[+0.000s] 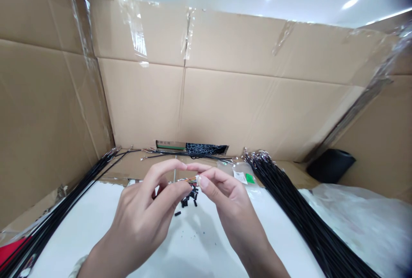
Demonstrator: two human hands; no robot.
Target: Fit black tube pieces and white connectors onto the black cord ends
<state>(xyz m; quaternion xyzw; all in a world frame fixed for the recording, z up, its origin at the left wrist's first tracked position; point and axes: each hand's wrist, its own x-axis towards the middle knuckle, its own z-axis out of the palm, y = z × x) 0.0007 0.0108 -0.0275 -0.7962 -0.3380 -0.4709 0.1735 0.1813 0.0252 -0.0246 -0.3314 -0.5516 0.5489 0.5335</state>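
Both hands meet above the middle of the white table (193, 248). My left hand (144, 215) is closed, thumb and index finger pinching thin orange wires (191, 179). My right hand (230, 200) pinches a small white connector (197, 179) at the right end of those wires, between thumb and fingers. The index fingertips of the two hands touch or nearly touch above the wires. Below and behind the fingertips, several short black pieces (184, 203) lie on the table, partly hidden by my hands.
Bundles of long black cables lie at the left (74, 192) and right (289, 200). Cardboard walls (225, 106) surround the table. A clear plastic bag (363, 218) and a black roll (331, 165) are at the right. A small labelled bag (240, 177) lies behind my right hand.
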